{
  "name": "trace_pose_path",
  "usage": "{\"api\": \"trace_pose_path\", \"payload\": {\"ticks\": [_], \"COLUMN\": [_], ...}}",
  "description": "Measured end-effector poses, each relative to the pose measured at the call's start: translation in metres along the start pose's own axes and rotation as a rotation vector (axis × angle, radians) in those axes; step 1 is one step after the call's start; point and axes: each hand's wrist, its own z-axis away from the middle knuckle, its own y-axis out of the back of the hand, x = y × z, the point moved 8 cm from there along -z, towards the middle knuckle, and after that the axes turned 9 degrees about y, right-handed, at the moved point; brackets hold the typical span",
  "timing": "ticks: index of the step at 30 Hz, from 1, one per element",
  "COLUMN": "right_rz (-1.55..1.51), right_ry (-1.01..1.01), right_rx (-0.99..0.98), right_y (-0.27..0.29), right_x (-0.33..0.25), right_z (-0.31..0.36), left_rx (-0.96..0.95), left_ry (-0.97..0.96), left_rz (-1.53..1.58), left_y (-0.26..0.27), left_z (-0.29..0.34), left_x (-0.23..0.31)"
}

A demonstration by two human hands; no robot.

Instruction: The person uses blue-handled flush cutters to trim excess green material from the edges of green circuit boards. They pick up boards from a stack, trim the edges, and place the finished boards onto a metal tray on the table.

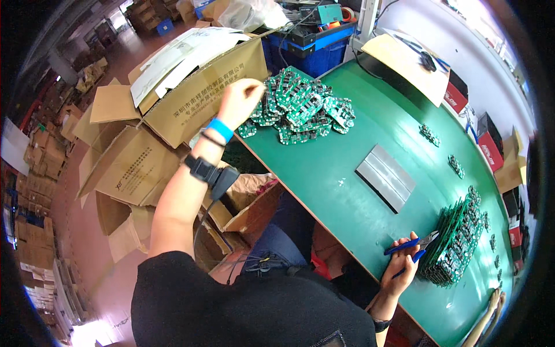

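My left hand (236, 103) is raised at the table's far left edge, beside a heap of green circuit boards (300, 107). Its fingers are curled together, and what they hold, if anything, is too small to make out. My right hand (400, 265) grips blue-handled pliers (429, 238) at the near side of the table, their metal jaws pointing right. Just beyond the jaws stands a long, tightly packed row of circuit boards (457, 240). Between heap and row lies a flat grey block (385, 178) with grooves along it.
Open cardboard boxes (196, 95) crowd the left of the green table (347, 168). A blue crate (324, 52) stands at the far end, near brown paper (407, 69). Several small boards (429, 135) lie along the right side. Another person's hands (494, 303) reach in at lower right.
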Motion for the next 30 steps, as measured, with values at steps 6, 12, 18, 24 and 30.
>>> {"api": "trace_pose_path", "payload": {"ticks": [6, 12, 18, 24, 30], "right_rz": [-0.015, -0.03, -0.04, -0.049, -0.046], "right_ry": [-0.016, -0.02, -0.015, -0.036, -0.037], "right_rx": [-0.008, 0.002, 0.027, 0.006, 0.094], "right_y": [-0.002, -0.005, -0.006, -0.007, -0.007], "right_x": [-0.001, -0.002, -0.004, -0.002, -0.006], "right_z": [0.0, 0.0, 0.001, 0.0, 0.001], "left_rx": [-0.288, -0.445, -0.507, -0.646, -0.58], "left_ry": [0.017, -0.009, -0.091, 0.019, 0.318], "left_rz": [-0.543, -0.689, -0.525, -0.401, 0.324], "left_y": [-0.062, -0.089, -0.097, -0.095, -0.094], "left_z": [-0.069, -0.089, -0.092, -0.101, -0.124], "left_x": [0.023, 0.024, 0.022, 0.01, 0.066]}}
